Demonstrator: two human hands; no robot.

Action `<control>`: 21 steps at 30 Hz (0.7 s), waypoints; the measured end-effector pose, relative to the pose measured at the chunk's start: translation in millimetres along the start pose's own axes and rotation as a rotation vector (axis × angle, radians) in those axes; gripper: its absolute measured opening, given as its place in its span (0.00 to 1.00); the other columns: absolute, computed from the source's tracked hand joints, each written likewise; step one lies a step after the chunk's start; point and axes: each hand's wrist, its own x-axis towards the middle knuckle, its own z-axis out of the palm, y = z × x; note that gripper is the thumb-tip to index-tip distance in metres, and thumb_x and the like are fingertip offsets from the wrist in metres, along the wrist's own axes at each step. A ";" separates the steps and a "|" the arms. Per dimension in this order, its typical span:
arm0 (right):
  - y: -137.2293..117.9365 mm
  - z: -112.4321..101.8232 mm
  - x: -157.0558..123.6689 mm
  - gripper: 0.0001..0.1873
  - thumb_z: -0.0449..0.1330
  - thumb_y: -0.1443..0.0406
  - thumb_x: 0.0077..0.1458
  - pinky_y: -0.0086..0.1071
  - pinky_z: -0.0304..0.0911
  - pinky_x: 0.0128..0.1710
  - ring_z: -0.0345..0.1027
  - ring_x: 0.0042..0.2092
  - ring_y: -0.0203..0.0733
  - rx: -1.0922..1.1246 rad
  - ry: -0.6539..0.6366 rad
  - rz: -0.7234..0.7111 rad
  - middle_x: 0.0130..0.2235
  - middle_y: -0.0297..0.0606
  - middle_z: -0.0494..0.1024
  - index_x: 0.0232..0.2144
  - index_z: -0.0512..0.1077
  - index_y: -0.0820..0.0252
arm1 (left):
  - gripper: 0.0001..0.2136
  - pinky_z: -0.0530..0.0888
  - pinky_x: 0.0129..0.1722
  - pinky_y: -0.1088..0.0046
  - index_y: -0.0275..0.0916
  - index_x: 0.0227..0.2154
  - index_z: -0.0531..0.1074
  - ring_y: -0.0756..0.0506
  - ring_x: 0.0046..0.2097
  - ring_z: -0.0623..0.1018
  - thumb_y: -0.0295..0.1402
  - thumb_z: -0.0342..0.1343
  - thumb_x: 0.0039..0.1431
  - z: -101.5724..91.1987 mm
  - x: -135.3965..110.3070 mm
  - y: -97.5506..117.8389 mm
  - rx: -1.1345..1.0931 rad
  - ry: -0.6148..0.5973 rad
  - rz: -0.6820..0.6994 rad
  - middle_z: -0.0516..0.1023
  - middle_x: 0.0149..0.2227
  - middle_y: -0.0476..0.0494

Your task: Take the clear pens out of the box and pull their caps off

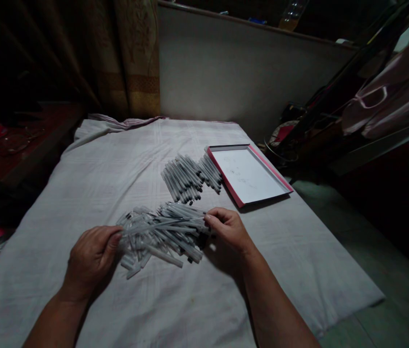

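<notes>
A loose heap of clear plastic pens (161, 237) lies on a white cloth (175, 299) in front of me. My left hand (94, 258) has its fingers closed on the left end of a pen at the heap's left side. My right hand (228, 227) pinches the right end of a thin pen at the heap's right side; it may be the same pen. A second, tidier pile of pens (190, 176) lies further back.
A shallow red-edged box lid (250, 174) with a white inside sits right of the far pile. The cloth covers a low mattress; bare floor (371, 251) lies to the right. Curtain, wall and cluttered racks stand behind.
</notes>
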 end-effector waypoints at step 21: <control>-10.1 7.3 -8.7 0.28 0.53 0.50 0.62 0.28 0.50 0.23 0.57 0.22 0.34 -0.310 -0.158 -0.122 0.18 0.30 0.60 0.14 0.62 0.58 | 0.14 0.77 0.35 0.73 0.43 0.40 0.75 0.47 0.32 0.81 0.46 0.51 0.66 13.2 -4.0 36.1 -0.359 -0.086 -0.212 0.83 0.34 0.48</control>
